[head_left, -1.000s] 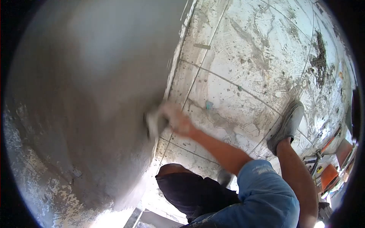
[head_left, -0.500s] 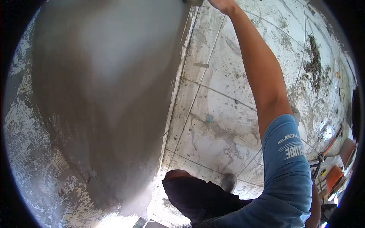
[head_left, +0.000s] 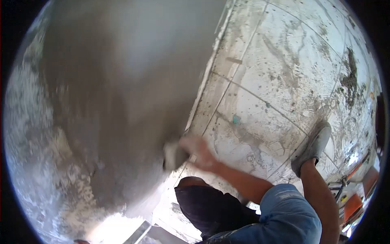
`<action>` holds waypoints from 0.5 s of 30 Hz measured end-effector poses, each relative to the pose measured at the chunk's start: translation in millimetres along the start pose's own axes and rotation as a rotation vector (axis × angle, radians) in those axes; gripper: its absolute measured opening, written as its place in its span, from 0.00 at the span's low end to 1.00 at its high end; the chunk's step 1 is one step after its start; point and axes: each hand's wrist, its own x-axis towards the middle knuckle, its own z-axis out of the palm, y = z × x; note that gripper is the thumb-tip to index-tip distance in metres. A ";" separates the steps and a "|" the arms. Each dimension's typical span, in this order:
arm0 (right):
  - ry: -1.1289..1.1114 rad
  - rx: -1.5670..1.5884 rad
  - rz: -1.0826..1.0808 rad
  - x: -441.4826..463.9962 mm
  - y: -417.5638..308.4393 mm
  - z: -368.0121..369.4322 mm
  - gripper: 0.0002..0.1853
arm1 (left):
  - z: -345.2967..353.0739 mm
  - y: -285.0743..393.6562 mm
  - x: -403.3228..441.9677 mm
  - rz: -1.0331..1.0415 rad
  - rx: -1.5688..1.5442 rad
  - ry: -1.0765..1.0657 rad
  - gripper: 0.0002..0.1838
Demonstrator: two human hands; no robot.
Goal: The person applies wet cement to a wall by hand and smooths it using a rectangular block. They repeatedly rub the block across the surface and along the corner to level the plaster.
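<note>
Grip's closed round a block [head_left: 175, 157], finger detail blurred. Half a second on, our right hand [head_left: 202, 153] is back from the far end of the wall [head_left: 122, 105] to its nearer right edge; block looks against it, so we're working that stretch.

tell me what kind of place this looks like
Probably a building or renovation site: a grey wall with a patchy, unfinished-looking coating, a tiled floor smeared with pale grime, and dark debris scattered on the tiles.
</note>
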 end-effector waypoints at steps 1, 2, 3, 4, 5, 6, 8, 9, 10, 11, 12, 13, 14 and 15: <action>0.034 -0.177 0.013 39.1 -6.8 -42.7 0.37 | 1.9 -3.5 -2.0 -0.009 -0.004 0.010 0.40; 0.165 -0.212 -0.012 74.8 -23.0 -93.7 0.40 | 8.0 -15.6 -14.2 -0.009 0.005 -0.012 0.40; 0.207 -0.366 0.121 117.0 -44.6 -137.5 0.44 | 18.6 -28.6 -29.4 -0.073 -0.074 0.042 0.40; 0.355 -0.495 -0.012 151.4 -43.1 -172.9 0.49 | 23.6 -33.8 -40.4 -0.140 -0.155 0.098 0.39; 0.457 -0.461 -0.237 187.6 -32.4 -208.1 0.45 | 2.8 -5.0 -11.1 -0.040 0.013 -0.008 0.42; 0.468 -0.449 -0.283 224.8 -25.9 -238.4 0.44 | 4.7 -7.3 -11.3 -0.048 0.014 -0.022 0.42; 0.431 -0.262 -0.209 271.3 -53.2 -264.6 0.49 | 11.0 -21.3 -20.0 -0.127 0.071 0.103 0.39; 0.410 -0.288 -0.154 280.3 -58.0 -265.7 0.49 | 16.4 -42.4 -33.3 -0.086 0.103 0.123 0.39; 0.395 -0.278 -0.147 277.0 -55.9 -253.5 0.49 | 18.1 -51.2 -40.8 -0.079 0.107 0.106 0.39; 0.374 -0.170 -0.200 273.3 -53.5 -241.2 0.48 | 21.4 -58.3 -49.6 -0.102 0.115 0.096 0.39; 0.352 -0.063 -0.256 271.5 -51.8 -229.8 0.48 | 23.0 -59.0 -55.9 -0.131 0.124 0.086 0.40; 0.318 -0.110 -0.179 246.5 -58.6 -206.3 0.46 | 23.2 -62.3 -52.2 -0.054 0.138 0.118 0.39; 0.231 -0.078 -0.120 228.0 -25.3 -190.6 0.43 | 22.5 -69.7 -53.3 -0.055 0.141 0.101 0.39; 0.303 -0.394 -0.270 196.0 -35.9 -149.5 0.44 | 26.9 -81.1 -59.1 -0.017 0.161 0.119 0.39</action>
